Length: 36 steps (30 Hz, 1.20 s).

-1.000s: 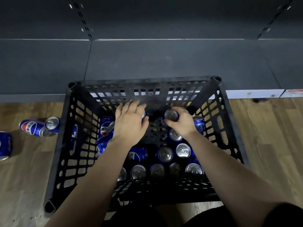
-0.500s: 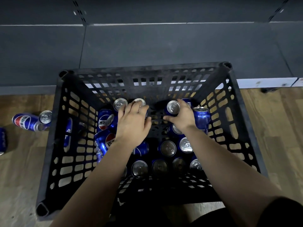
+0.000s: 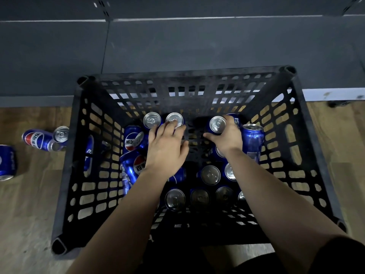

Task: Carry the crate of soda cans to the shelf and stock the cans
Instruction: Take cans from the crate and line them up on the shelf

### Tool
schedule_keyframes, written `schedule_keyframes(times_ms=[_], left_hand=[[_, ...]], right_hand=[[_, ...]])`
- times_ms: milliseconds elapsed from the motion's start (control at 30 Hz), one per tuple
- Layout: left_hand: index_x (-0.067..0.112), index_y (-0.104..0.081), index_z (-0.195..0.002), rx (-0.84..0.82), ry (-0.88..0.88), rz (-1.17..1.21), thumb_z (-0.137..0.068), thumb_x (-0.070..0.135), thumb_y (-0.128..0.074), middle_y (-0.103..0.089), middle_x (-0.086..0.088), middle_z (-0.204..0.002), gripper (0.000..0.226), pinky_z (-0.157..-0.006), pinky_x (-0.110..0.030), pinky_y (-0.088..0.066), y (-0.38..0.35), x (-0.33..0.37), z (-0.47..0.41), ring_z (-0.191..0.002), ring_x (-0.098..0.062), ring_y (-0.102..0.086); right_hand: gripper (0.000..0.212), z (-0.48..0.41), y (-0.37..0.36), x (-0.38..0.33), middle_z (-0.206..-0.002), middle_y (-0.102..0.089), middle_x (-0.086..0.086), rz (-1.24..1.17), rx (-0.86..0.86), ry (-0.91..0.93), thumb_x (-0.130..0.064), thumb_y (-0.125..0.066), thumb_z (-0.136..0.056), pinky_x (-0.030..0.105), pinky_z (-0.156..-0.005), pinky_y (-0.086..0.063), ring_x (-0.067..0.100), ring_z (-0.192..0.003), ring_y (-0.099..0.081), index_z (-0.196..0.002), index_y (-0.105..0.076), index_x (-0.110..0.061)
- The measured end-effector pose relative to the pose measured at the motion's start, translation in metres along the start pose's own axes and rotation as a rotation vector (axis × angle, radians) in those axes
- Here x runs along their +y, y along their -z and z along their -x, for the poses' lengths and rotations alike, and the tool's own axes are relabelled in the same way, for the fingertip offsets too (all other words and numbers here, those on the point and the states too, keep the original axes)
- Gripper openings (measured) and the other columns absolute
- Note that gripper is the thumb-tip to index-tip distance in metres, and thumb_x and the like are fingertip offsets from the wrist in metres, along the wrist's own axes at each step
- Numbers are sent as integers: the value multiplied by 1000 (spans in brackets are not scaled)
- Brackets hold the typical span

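Observation:
A black lattice crate (image 3: 308,155) stands on the wooden floor against a dark grey shelf (image 3: 197,46). Several blue soda cans fill it, some upright, some lying on their sides. My left hand (image 3: 166,149) reaches into the crate, its fingertips resting on two upright cans (image 3: 173,119) near the far wall. My right hand (image 3: 227,139) is closed around one upright can (image 3: 217,124), with another can (image 3: 252,141) standing just to its right. Both forearms cover part of the cans below.
Three blue cans lie on the floor left of the crate: two (image 3: 45,139) close together and one (image 3: 7,163) at the frame's edge. A white strip (image 3: 331,94) runs along the shelf's base at the right.
Both hands have risen toward the crate's far wall with the cans under them. The two cans at my left fingertips now show. The camera has moved closer.

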<state>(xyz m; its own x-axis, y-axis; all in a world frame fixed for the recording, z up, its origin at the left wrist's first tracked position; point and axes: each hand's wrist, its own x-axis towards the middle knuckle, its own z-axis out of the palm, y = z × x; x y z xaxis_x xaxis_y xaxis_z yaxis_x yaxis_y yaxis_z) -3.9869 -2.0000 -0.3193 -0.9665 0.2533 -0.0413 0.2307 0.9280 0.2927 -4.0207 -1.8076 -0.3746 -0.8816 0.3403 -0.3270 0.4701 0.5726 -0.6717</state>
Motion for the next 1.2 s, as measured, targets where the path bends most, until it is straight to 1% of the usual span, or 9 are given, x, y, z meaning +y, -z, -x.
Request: schedule_keyframes(times_ms=[200, 300, 433, 500, 633, 800, 933, 1067, 1200], left_hand=[[18, -51, -134, 2, 10, -4, -94, 34, -50, -48, -6, -141, 44, -115, -48, -17, 0, 0, 0, -132, -26, -39], [17, -52, -133, 9, 3, -6, -93, 34, -50, -49, -6, -139, 43, -115, -49, -18, 6, 2, 0, -131, -26, -40], [17, -56, -129, 17, -11, -7, -93, 33, -50, -52, -6, -136, 40, -114, -49, -19, 31, 9, -1, -129, -25, -44], [16, -58, -125, 24, -14, -19, -93, 33, -49, -54, -7, -134, 38, -113, -49, -22, 51, 16, -3, -126, -26, -46], [17, -59, -124, 23, -16, -23, -91, 33, -49, -54, -9, -134, 38, -112, -50, -23, 113, 35, -3, -125, -27, -47], [17, -61, -123, 82, -49, -46, -89, 39, -39, -57, -9, -132, 47, -112, -50, -27, 220, 69, -6, -122, -28, -51], [16, -61, -124, 97, -65, -44, -90, 38, -39, -56, -8, -132, 46, -113, -48, -23, 310, 101, -2, -123, -25, -50], [17, -62, -122, 102, -77, -66, -90, 40, -35, -57, -7, -131, 48, -111, -49, -26, 393, 131, 8, -121, -25, -51], [15, -61, -123, 112, -97, -66, -89, 34, -53, -57, -9, -131, 39, -112, -50, -27, 466, 158, 14, -121, -26, -52]], right_hand=[[78, 4, 1, 1, -128, -59, 7, 5, 1, 13, -31, -86, -73, 25, -86, -41, 24, -117, -56, -136, -42, -13], [78, 8, 5, -1, -122, -63, 6, 15, 12, 30, -31, -87, -71, 26, -85, -45, 24, -112, -60, -135, -47, -13], [72, 20, 22, -20, -114, -67, 0, -44, 24, 63, -29, -89, -68, 20, -82, -43, 15, -103, -61, -129, -54, -15], [72, 26, 38, -37, -109, -67, -4, -76, 26, 77, -31, -90, -65, 20, -83, -45, 12, -99, -61, -126, -56, -16], [70, 46, 83, -80, -101, -66, -9, -93, 17, 84, -35, -91, -62, 19, -79, -44, 9, -92, -59, -122, -59, -18], [67, 80, 162, -150, -94, -62, -14, -81, 20, 90, -40, -90, -61, 18, -76, -41, 8, -89, -59, -118, -60, -20], [68, 107, 230, -209, -93, -63, -14, -72, -13, 100, -38, -91, -60, 9, -65, -38, 7, -86, -58, -116, -58, -20], [74, 139, 293, -264, -95, -61, -10, -23, -35, 118, -38, -92, -59, 22, -75, -40, 12, -89, -58, -117, -51, -18], [71, 171, 353, -315, -93, -62, -11, 9, -55, 163, -39, -91, -58, 23, -75, -42, 12, -88, -60, -114, -52, -20]])
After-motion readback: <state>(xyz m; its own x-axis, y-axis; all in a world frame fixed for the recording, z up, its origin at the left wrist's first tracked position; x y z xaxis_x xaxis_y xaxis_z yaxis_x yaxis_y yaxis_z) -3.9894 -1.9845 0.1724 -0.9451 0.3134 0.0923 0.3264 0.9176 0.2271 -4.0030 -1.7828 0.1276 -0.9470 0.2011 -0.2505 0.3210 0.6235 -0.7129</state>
